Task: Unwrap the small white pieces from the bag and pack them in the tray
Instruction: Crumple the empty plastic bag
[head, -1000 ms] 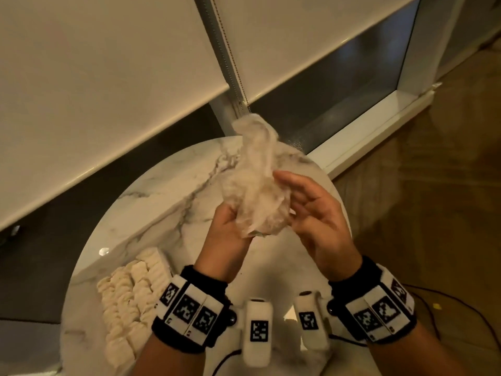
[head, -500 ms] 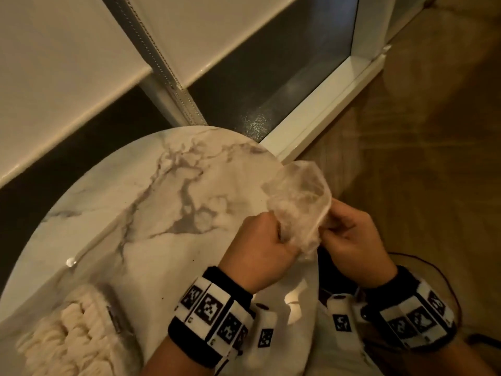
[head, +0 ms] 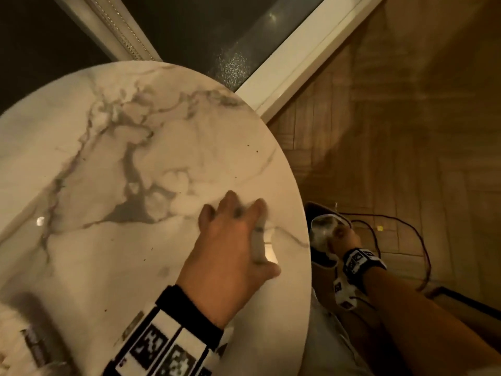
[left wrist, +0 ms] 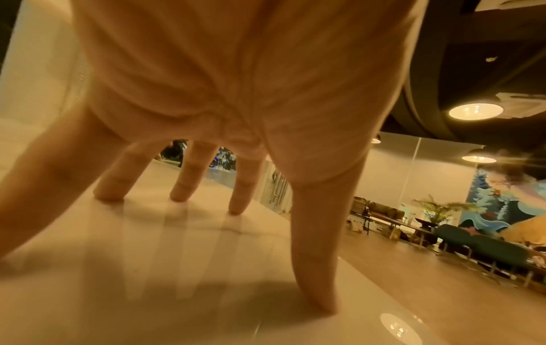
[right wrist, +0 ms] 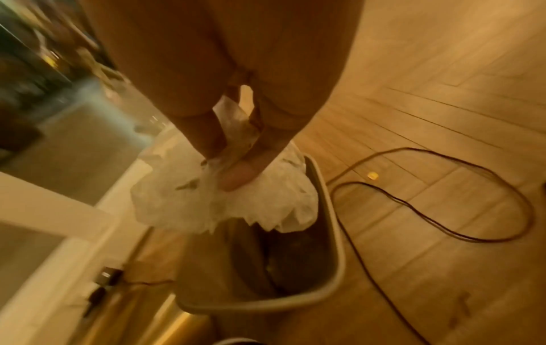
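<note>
White grey-veined marble table (head: 113,164) (checkered black-and-white wristbands (head: 173,346)), white bag (right wrist: 236,207).

Left hand (head: 230,248) released bag (right wrist: 224,205); now on table (head: 108,158).

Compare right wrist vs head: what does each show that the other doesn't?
Right wrist only: the fingers pinching the crumpled bag directly above the open bin, and the bin's dark inside.

Head only: the left hand spread with its fingertips on the marble table, and a blurred edge of the tray at lower left.

Both: the right hand holding the bag beside the table, the bin, the wooden floor and the looped cable.
</note>
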